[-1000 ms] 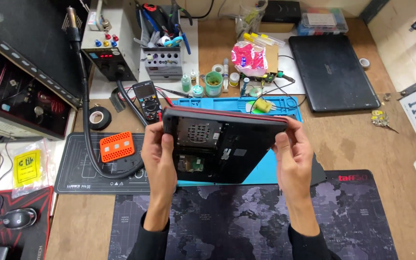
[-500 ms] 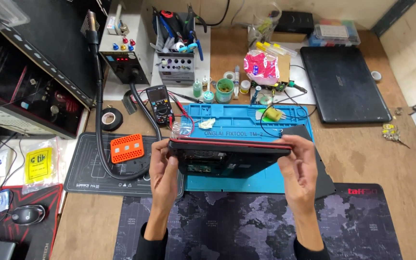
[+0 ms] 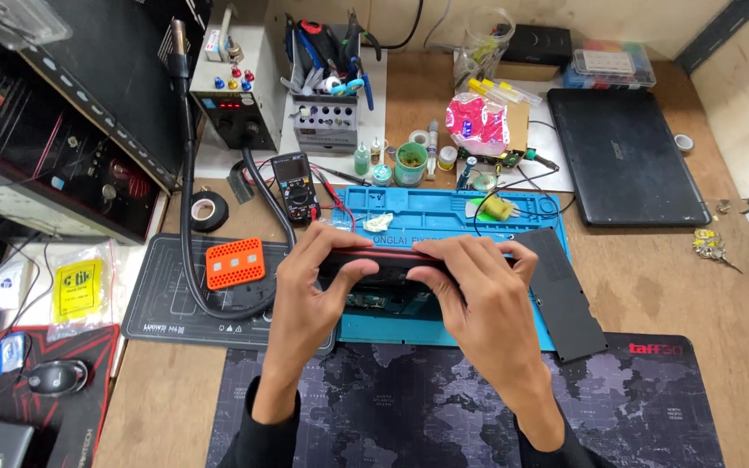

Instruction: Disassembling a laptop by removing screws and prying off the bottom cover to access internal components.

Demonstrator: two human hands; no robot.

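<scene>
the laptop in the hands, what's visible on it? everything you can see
The laptop is black with a thin red trim line along its upper edge, and looks like plastic. It is seen nearly edge-on, held over the blue work mat. Its bottom cover seems to be off: green circuit board shows below the edge between the hands. The left hand grips its left part with the thumb underneath; the right hand lies over its right part, fingers spread along the top edge. Most of its body is hidden by them.

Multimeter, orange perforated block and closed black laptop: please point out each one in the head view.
Multimeter point(image 3: 295, 186): head view, on its dial.
Orange perforated block point(image 3: 235, 263): head view, middle of its top face.
Closed black laptop point(image 3: 624, 152): head view, middle of its lid.
</scene>
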